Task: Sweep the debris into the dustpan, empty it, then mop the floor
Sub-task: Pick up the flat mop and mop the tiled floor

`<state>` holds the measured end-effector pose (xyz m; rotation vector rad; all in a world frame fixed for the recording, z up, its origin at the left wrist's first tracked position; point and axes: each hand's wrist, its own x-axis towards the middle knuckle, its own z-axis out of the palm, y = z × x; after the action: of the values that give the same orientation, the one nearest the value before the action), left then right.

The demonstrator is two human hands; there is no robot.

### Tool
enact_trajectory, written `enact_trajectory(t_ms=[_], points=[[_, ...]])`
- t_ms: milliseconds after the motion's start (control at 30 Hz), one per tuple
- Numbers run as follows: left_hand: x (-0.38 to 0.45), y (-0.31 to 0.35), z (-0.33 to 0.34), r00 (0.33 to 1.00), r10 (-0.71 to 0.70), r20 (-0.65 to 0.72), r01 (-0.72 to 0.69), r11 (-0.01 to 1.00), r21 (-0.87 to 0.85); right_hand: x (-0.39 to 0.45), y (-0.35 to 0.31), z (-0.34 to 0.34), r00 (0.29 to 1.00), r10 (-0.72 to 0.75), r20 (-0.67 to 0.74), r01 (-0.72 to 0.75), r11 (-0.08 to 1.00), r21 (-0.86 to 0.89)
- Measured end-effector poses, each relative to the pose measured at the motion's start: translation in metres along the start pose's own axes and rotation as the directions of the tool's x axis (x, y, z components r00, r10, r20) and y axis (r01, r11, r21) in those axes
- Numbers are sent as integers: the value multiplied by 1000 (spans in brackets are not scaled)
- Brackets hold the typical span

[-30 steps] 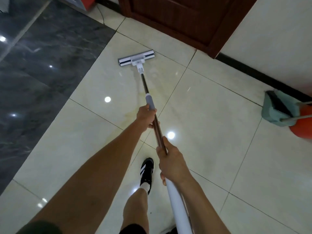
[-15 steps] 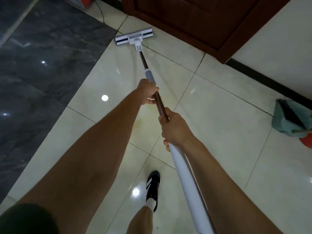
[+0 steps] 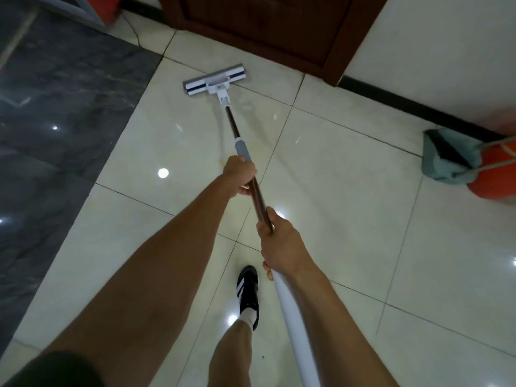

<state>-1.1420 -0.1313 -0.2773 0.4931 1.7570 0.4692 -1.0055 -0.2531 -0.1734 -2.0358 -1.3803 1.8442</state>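
We have both hands on the mop, head flat on the floor near the door.
Left hand grips the pole just below the grey collar; right hand grips it lower, where brown meets white. Dustpan sits far right by the wall, against an orange bucket. One shoe on the tile.

Setting: you were indoors in a home, likely an entry or hallway. Evidence: glossy cream floor tiles met a dark marble-look strip; a brown wooden door sat in a white wall with black skirting. Household cleaning gear, a green dustpan against an orange bucket, stood by that wall.
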Motion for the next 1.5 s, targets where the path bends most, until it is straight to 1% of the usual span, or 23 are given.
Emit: enact_trajectory(t_ms=[100,233,367,500,567,633,733,867,1000,1100,1167,1233,1333,1400,1500], points=[[-34,-35,34,999,-25,47,24,999,39,-36,52,0,1000,-3,-25,2,1000,-20],[-94,-88,78,996,-24,91,15,995,94,-97,123,-2,999,-3,-52,1,999,-39],[-162,-149,124,992,-33,120,19,992,121,-165,199,-4,998,-5,-58,6,1000,17],[-234,-210,170,990,-62,128,44,990,135,-238,273,-8,998,25,-56,-23,999,34],[-265,-236,188,987,-79,141,60,989,132,-271,300,-11,999,37,-39,-36,998,48],[-290,-258,201,984,-85,155,65,990,128,-298,322,-14,999,36,-32,-35,999,27],[-311,-273,209,984,-90,155,75,992,102,-319,337,-14,999,30,-38,-30,999,20],[-308,-265,205,988,-88,126,86,996,22,-315,328,-12,998,7,-68,-4,999,48],[-282,-240,196,994,-74,86,75,997,-15,-287,297,-20,997,30,-65,-25,997,75],[-246,-205,179,997,-46,63,48,998,-40,-247,256,-26,997,35,-70,-29,997,78],[-218,-178,163,997,-35,74,40,997,-64,-215,228,-27,996,8,-89,-3,998,57],[-181,-146,141,994,-37,100,46,996,-83,-174,196,-24,996,-10,-92,11,1000,18],[-127,-104,110,993,-50,105,58,995,-79,-122,148,-21,997,-8,-83,10,1000,22],[-96,-77,93,993,-62,100,70,994,-80,-93,116,-22,997,-5,-79,6,1000,15],[-60,-40,76,988,-88,126,101,990,-100,-62,77,-30,997,0,-73,-1,1000,-13]])
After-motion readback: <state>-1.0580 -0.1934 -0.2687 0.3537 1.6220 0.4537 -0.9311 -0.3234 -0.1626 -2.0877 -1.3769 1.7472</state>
